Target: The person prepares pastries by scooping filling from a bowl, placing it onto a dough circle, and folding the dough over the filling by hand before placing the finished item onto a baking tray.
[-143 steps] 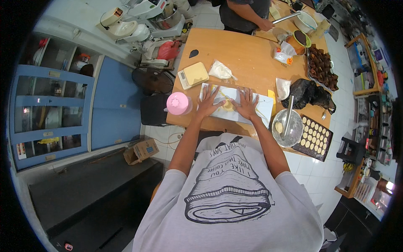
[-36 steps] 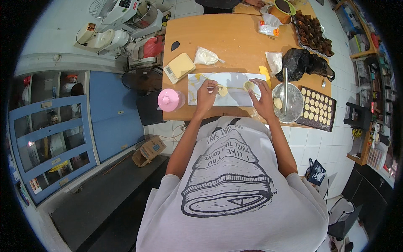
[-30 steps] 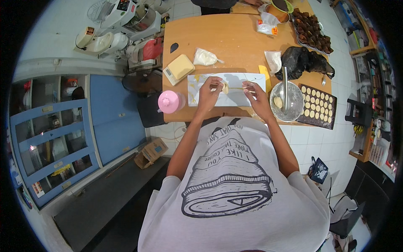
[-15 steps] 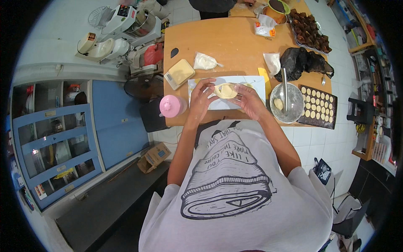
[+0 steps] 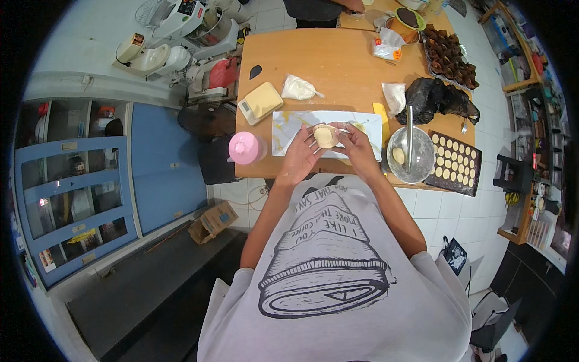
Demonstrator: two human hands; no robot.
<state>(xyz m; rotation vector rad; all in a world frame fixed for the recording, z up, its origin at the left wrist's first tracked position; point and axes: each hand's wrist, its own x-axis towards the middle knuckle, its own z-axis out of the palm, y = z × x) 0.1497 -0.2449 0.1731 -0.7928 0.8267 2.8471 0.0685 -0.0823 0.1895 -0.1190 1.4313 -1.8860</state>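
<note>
My left hand [image 5: 297, 158] is palm-up, its fingertips around the left side of a pale, flat dough round [image 5: 325, 136]. My right hand [image 5: 356, 148] grips that round's right side with thumb and fingers. Both hands are above a white marbled board [image 5: 286, 127]; something small and pale [image 5: 360, 127] on it is partly hidden by my right hand. To the right is a glass bowl [image 5: 424, 157] with a dough lump [image 5: 398, 155] and a steel rolling pin [image 5: 409, 123].
A tray [image 5: 455, 160] of small pale rounds, a black bag [image 5: 425, 96], a pink pitcher [image 5: 245, 146], a scale [image 5: 259, 102], two white bags [image 5: 297, 87] [image 5: 393, 98] and a tray of brown cups [image 5: 449, 54] share the table. Another person [image 5: 310, 9] is at the far side.
My hands went from spread flat on the board to lifting the dough round. Over the last second they came together around it, and my left palm turned upward beneath it.
</note>
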